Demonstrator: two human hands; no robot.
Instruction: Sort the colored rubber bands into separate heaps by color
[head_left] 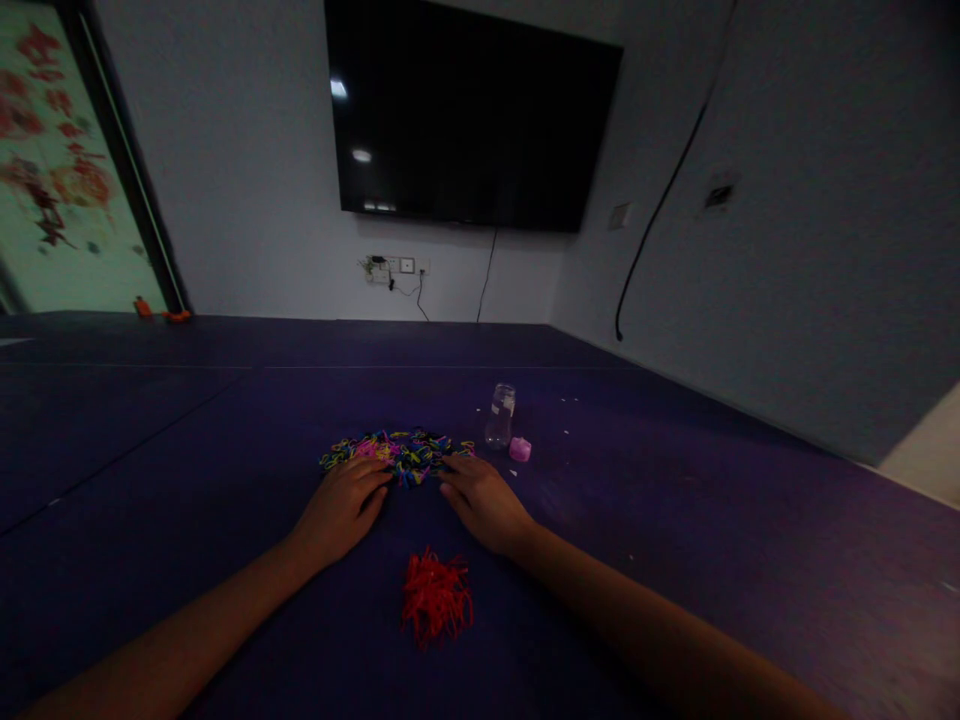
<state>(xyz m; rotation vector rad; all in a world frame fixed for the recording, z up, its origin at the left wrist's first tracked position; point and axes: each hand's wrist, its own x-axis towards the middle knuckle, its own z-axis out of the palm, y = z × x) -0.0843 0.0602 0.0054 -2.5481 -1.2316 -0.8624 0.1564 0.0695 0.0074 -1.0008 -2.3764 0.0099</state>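
Note:
A loose pile of mixed-colour rubber bands [401, 450] lies on the dark purple surface [675, 520]. My left hand [341, 505] rests palm down at the pile's near left edge, fingers stretched toward it. My right hand [480, 500] lies flat at the pile's near right edge, fingertips touching the bands. Neither hand visibly holds anything. A separate small heap of red rubber bands [437, 597] sits nearer to me, between my forearms.
A small clear bottle [500, 415] stands just right of the mixed pile, with a pink cap [520, 449] lying beside it. A black screen [469, 115] hangs on the far wall. The room is dim.

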